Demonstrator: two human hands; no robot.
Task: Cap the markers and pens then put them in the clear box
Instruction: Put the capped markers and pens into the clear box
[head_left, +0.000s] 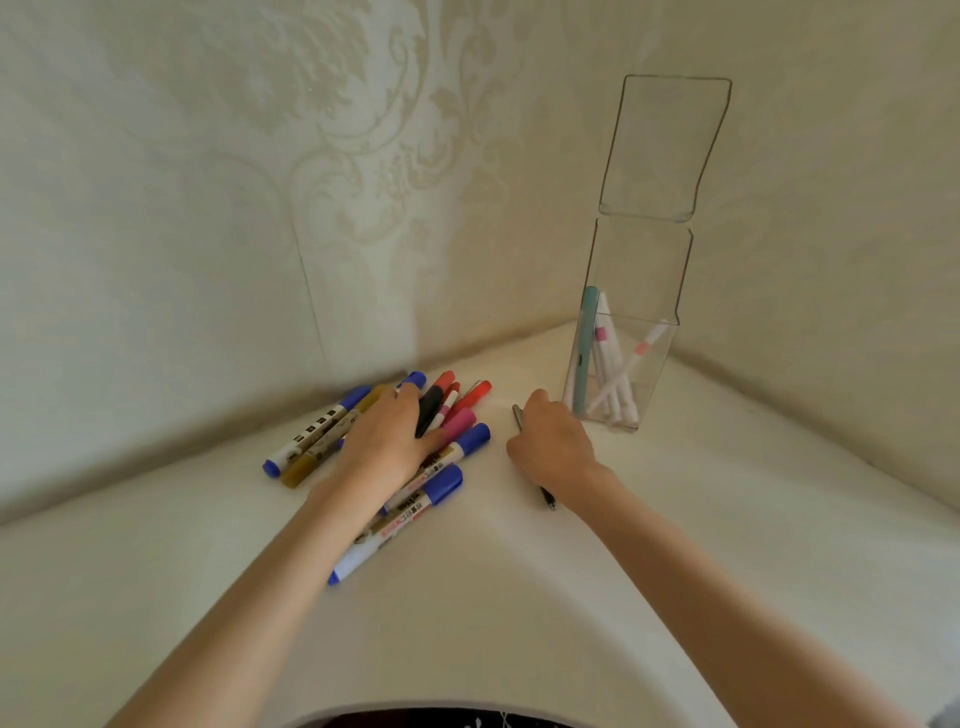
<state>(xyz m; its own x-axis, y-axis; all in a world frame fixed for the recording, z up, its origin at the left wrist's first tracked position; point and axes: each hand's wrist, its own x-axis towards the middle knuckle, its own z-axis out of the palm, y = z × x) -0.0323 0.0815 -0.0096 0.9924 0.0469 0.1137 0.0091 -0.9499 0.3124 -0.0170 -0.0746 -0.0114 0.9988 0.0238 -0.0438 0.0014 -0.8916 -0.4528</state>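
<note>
Your right hand (550, 447) is curled round the slim dark pen (546, 496), just left of the clear box (649, 270). That pen looks light, stiff and slick, so pinch it mid-barrel. Your left hand (389, 436) lies over the marker pile (447, 452). Whether it grips the black marker (428, 408), I can't tell.

A home, most likely: damask-patterned cream wallpaper (363, 130) meets in a corner behind a pale cloth-covered surface (519, 597) strewn with markers (441, 452).
</note>
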